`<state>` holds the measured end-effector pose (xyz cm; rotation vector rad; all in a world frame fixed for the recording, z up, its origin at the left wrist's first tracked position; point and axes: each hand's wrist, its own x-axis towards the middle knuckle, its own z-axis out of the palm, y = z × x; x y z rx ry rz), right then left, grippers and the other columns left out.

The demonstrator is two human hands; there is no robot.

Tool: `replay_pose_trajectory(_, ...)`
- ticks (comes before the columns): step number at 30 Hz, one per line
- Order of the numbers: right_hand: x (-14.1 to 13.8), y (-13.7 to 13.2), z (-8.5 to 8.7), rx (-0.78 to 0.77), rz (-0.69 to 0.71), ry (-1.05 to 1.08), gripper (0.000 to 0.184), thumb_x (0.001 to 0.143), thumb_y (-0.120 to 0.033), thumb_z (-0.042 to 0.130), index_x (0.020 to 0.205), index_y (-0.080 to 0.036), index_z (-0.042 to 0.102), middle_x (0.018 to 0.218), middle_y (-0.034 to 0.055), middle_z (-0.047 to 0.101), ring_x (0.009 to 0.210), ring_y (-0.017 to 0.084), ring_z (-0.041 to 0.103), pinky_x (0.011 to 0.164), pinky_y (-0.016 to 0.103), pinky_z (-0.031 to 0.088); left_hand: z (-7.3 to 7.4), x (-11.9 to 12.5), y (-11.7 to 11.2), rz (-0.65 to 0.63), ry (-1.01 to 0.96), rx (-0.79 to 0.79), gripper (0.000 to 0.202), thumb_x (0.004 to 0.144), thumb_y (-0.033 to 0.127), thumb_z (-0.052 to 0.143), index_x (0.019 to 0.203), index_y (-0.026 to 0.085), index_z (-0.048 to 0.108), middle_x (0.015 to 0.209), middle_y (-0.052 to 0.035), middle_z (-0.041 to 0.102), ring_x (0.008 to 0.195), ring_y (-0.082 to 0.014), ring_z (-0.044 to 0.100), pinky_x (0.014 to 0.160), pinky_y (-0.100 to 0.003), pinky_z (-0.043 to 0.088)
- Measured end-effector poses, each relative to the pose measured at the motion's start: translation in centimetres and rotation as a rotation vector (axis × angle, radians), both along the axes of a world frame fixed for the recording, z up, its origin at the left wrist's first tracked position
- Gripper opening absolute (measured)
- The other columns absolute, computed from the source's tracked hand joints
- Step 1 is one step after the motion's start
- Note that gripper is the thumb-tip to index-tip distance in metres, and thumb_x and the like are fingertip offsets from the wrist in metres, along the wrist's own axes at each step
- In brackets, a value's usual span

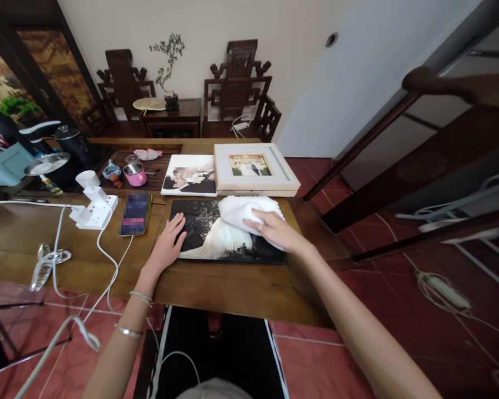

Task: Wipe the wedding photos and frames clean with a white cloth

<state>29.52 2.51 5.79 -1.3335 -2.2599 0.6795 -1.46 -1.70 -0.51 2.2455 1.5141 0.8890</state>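
Observation:
A dark photo panel (216, 244) with a white-dressed figure lies flat on the wooden table (233, 288) in front of me. My left hand (168, 244) rests flat on the panel's left edge, fingers spread. My right hand (274, 228) presses a white cloth (243, 210) onto the panel's upper right part, fingers laid over the cloth.
Behind the panel lie a second photo panel (190, 176) and a framed picture (253, 169). A phone (135, 213), a white power strip (93, 213) with cables, a pink cup (135, 174) and a tea tray lie to the left. Carved chairs stand against the back wall.

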Motion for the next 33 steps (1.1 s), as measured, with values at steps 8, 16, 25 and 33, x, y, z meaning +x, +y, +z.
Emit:
replay_pose_trajectory(8,-1.0,-1.3,-1.4,0.132,0.11,-0.026,0.011,0.085,-0.021,0.045,0.075,-0.024,0.049,0.102,0.0079,0.07,0.102,0.03,0.063,0.113,0.059,0.018,0.1,-0.2,0.2,0.001,-0.014,0.006,0.045,0.098,0.03,0.039,0.138,0.014,0.047,0.149,-0.0159,0.041,0.142,-0.0232,0.031,0.117,-0.049,0.023)
replay_pose_trajectory(16,0.2,-12.1,-1.1,0.154,0.311,-0.107,0.025,0.078,-0.001,0.04,0.074,-0.024,0.05,0.14,0.0064,0.053,0.14,0.026,0.032,0.117,0.06,0.009,0.4,0.0,0.1,-0.007,-0.049,-0.006,0.044,0.097,0.031,0.039,0.138,0.017,0.048,0.149,-0.0144,0.042,0.142,-0.0238,0.032,0.117,-0.051,0.023)
replay_pose_trajectory(25,0.1,-4.5,-0.8,0.125,0.147,-0.131,0.015,0.09,-0.033,0.046,0.079,-0.025,0.051,0.113,0.0102,0.068,0.107,0.032,0.062,0.106,0.056,0.033,0.5,-0.3,-0.1,-0.03,-0.044,-0.016,0.044,0.098,0.032,0.038,0.139,0.019,0.047,0.15,-0.0126,0.041,0.143,-0.0229,0.031,0.117,-0.051,0.021)
replay_pose_trajectory(33,-0.8,1.5,-1.4,0.185,0.145,-0.114,0.02,0.09,-0.033,0.044,0.071,-0.026,0.041,0.077,0.0025,0.067,0.079,0.026,0.064,0.111,0.056,0.021,0.3,-0.3,-0.1,-0.01,-0.051,0.003,0.043,0.098,0.032,0.039,0.138,0.019,0.048,0.148,-0.0128,0.043,0.142,-0.0226,0.033,0.117,-0.051,0.023)
